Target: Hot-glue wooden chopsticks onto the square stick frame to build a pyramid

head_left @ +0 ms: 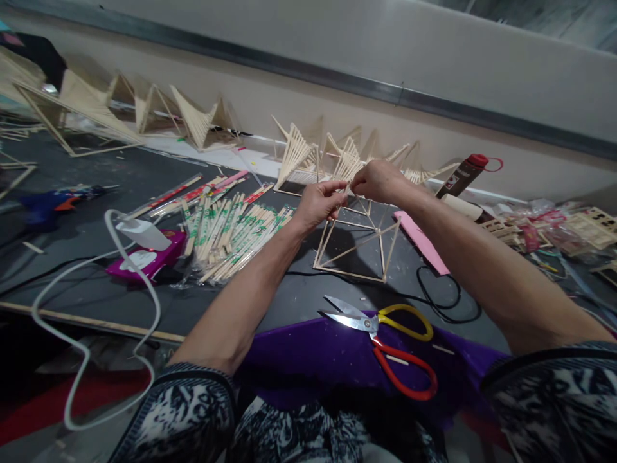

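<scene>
My left hand [321, 204] is closed in a pinch at the upper end of a small frame of thin wooden sticks [351, 276], which stands on the dark table. Close beside it, my right hand [378, 181] is pinched too, its fingertips almost touching the left ones. Whatever lies between the right fingertips is too small and hidden to make out. Nearer to me, scissors [371, 325] with one yellow and one red handle lie spread on a purple cloth [289, 350].
Left of the frame lie many paper-wrapped chopsticks [231, 235], a purple box [149, 260] with a white charger, and a blue glue gun [53, 204]. Twisted stick models [197, 119] line the wall. A dark bottle [463, 173] and a pink strip [421, 243] are on the right.
</scene>
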`<action>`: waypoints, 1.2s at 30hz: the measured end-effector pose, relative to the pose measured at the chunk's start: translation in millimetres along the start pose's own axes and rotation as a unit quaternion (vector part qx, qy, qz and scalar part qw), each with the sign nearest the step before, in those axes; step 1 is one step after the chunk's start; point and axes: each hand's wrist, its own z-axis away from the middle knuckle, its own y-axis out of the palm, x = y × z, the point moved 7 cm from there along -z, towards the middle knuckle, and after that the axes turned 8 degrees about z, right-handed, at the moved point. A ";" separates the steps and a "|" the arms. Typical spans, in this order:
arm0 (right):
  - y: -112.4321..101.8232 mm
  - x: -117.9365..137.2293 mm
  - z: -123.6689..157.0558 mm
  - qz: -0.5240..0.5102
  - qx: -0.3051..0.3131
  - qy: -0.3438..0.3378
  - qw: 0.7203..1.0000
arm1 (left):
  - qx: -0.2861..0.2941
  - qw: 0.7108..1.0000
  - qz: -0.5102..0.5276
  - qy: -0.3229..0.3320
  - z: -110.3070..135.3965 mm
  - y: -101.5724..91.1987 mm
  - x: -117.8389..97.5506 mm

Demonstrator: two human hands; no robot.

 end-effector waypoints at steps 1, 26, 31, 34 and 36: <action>0.6 -0.4 -0.1 -0.001 0.000 -0.001 1.000 | 0.000 1.000 0.001 0.002 0.0 -0.2 -0.1; 5.2 4.0 -0.2 0.022 -0.008 -0.017 1.000 | -0.006 1.000 -0.008 -0.001 -0.1 -0.8 0.5; 4.2 5.5 0.8 0.029 -0.011 -0.020 0.999 | -0.007 1.000 -0.011 -0.004 -0.5 -0.7 0.5; 3.0 6.7 2.5 0.030 -0.011 -0.021 0.999 | -0.010 1.000 -0.010 -0.004 -0.5 -0.7 0.5; 2.3 7.1 3.7 0.029 -0.011 -0.020 0.999 | -0.013 1.000 -0.010 -0.004 -0.3 -0.7 0.0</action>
